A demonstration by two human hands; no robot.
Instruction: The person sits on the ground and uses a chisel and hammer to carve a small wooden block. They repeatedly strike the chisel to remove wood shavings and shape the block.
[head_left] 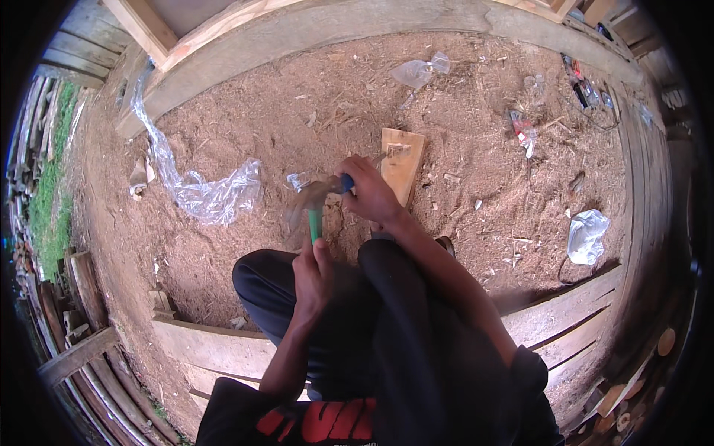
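My left hand (312,273) is closed round the green handle of a hammer (316,224). The hammer's head is smeared by motion beside the blue butt end of a chisel (347,183); I cannot tell whether they touch. My right hand (373,195) grips that chisel, hiding most of its handle. Its thin blade points right onto a wooden board (409,172), where a pale, freshly cut recess shows near the far end. The board's near end lies by my right knee and foot, partly behind my right hand.
Sawdust and wood chips cover the ground. Crumpled clear plastic sheeting (212,195) lies to the left, a clear plastic bag (422,71) farther off, and a white bag (587,236) at the right. A timber beam (312,33) borders the far side; planks (216,346) run behind my legs.
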